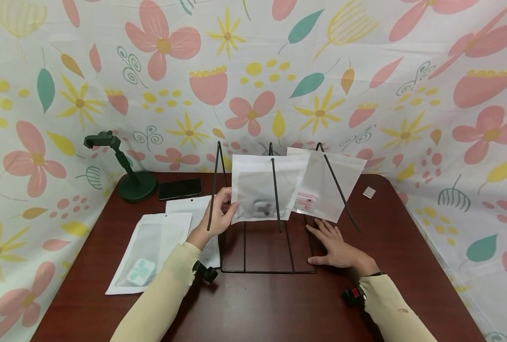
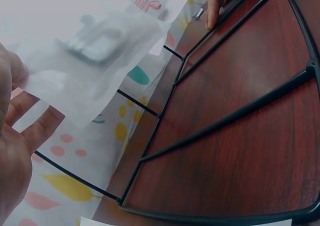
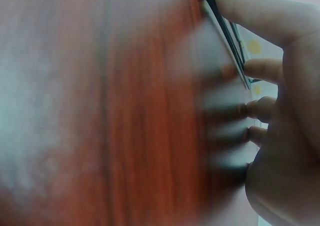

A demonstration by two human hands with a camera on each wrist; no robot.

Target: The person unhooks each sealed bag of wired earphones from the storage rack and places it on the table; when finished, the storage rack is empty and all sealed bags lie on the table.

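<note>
A black wire rack [image 1: 268, 272] with several hooked arms stands on the table. From its middle arm hangs a frosted white zip pouch [image 1: 253, 173] with a blurred grey item inside. My left hand [image 1: 216, 211] pinches that pouch's left edge, the thumb in front and fingers behind. On the right arm hangs a second translucent pouch [image 1: 328, 173]; pink earphones [image 2: 146, 2] show through it in the left wrist view. My right hand [image 1: 332, 244] rests with spread fingers at the right side of the rack's base, the thumb on the table.
Left of the rack lie two white pouches, the nearer one [image 1: 169, 237] containing a white and mint item [image 1: 141, 271]. Behind them are a black phone [image 1: 179, 189] and a dark green stand [image 1: 137, 186]. A small white piece [image 1: 368, 192] sits at the back right.
</note>
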